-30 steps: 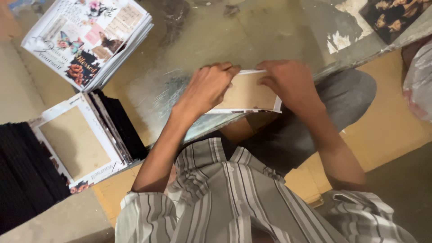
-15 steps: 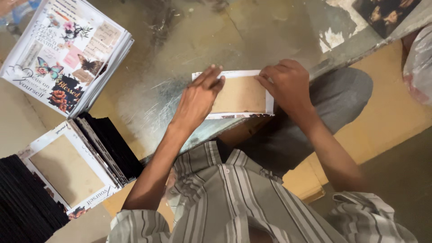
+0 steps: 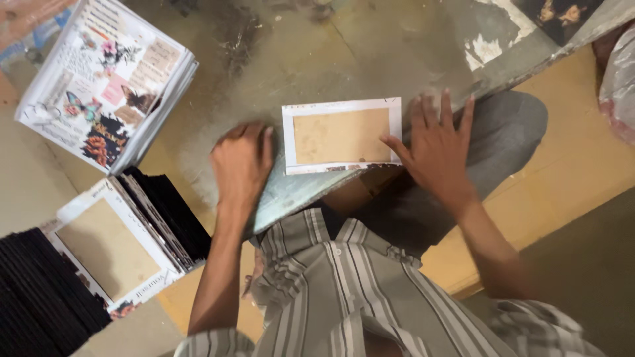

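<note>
Head view: white-bordered brown card (image 3: 342, 135) lies flat between both open hands.

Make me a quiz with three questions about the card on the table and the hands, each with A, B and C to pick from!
1. Where does the white-edged card lie?
A. between the two hands
B. on the pile of collage sheets
C. on the floor

2. What colour is the card's middle?
A. blue
B. tan
C. green

3. What is the right hand doing?
A. pinching a pen
B. making a fist
C. lying flat with fingers spread

Answers:
1 A: the left hand is on one side of it and the right hand on the other, on the worn table.
2 B: a tan panel sits inside the white edge.
3 C: its fingers fan out, and its thumb touches the card's edge.
</note>
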